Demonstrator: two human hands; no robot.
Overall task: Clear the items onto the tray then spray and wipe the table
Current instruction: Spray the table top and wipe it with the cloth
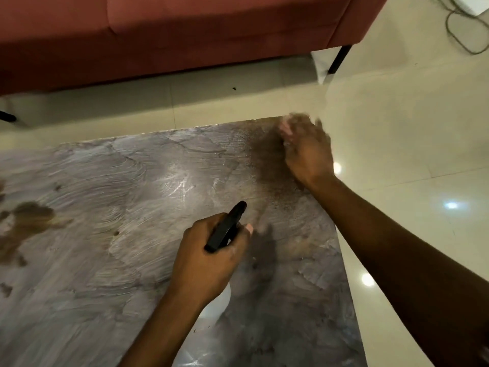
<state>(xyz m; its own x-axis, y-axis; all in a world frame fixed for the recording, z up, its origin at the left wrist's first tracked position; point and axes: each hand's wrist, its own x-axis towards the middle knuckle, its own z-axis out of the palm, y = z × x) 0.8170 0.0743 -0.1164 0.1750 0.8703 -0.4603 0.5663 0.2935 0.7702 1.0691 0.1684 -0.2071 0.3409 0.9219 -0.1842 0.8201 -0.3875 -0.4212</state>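
A red upholstered sofa (185, 30) is seen across the top, carried on black legs (339, 59) above a glossy cream tiled floor (397, 115). A dark cable (448, 25) is looped on the tiles at the upper right, beside a white object (473, 2) cut off by the frame. A small dark speck (234, 88) is seen near the sofa's front edge.

left hand (209, 260) grips black sprayer (227, 226) over streaked table (105, 207).

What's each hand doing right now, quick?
Left hand: grip closed round the black spray bottle.
Right hand: blurred at the far corner of the table, something pink under it; grip cannot be told.
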